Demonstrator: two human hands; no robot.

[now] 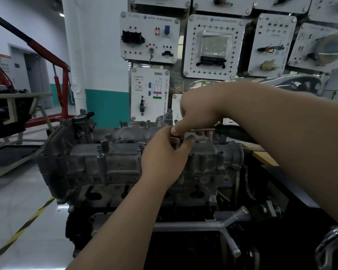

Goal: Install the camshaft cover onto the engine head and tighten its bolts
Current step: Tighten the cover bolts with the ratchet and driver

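Observation:
The grey cast camshaft cover (113, 164) lies on the engine head (125, 193), mid-frame. Several bolts (99, 150) stand up from its top edge. My left hand (164, 154) is curled over the cover's upper middle, fingers pinching the head end of a ratchet wrench (203, 130). My right hand (197, 115) hovers just above it, thumb pressed down on the tool's head and fingers wrapped round the thin metal shank. The wrench's dark handle (228, 129) runs off to the right behind my right forearm. The bolt under the tool is hidden by my fingers.
A wall of white training panels (149, 37) with electrical parts stands behind the engine. A red engine hoist (61, 82) is at the left rear, beside a grey stand (14, 110). A yellow-black floor stripe (25, 227) runs lower left. Metal pipes (230, 223) jut out below the head.

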